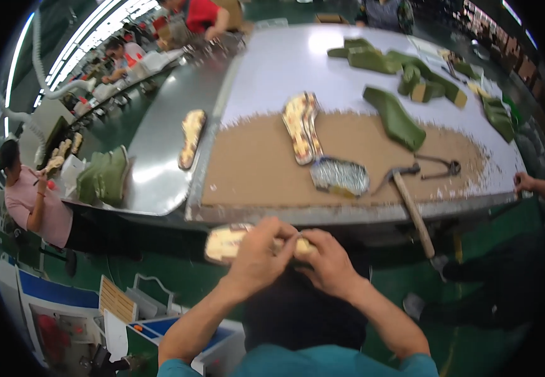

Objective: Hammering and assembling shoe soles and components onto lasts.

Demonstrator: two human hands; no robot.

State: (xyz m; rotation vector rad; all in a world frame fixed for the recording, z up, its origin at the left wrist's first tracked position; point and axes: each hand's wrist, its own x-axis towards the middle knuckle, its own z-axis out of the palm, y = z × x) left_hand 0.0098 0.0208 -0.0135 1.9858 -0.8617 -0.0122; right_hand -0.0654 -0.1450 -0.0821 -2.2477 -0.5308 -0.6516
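In front of my body, at the near edge of the table, my left hand (pixel 261 252) is closed round a cream shoe insole (pixel 222 244) with brown patches. My right hand (pixel 331 261) pinches its other end, and the fingertips of both hands meet close together there. My fingers hide the insole's middle. Beyond them on the table lie more patched insoles (pixel 299 129), side by side and overlapping. Touching their near end is a crinkled silver foil-like piece (pixel 340 176). To the right rests a hammer (pixel 413 212), its wooden handle sticking out past the table edge.
Pincers (pixel 439 168) lie by the hammer head. Green shoe lasts (pixel 395 118) are spread at the right and back. Another insole (pixel 191 139) sits on the metal table at left, near upright green lasts (pixel 104 176). A person's hand (pixel 525 182) rests at the right edge; co-workers stand around.
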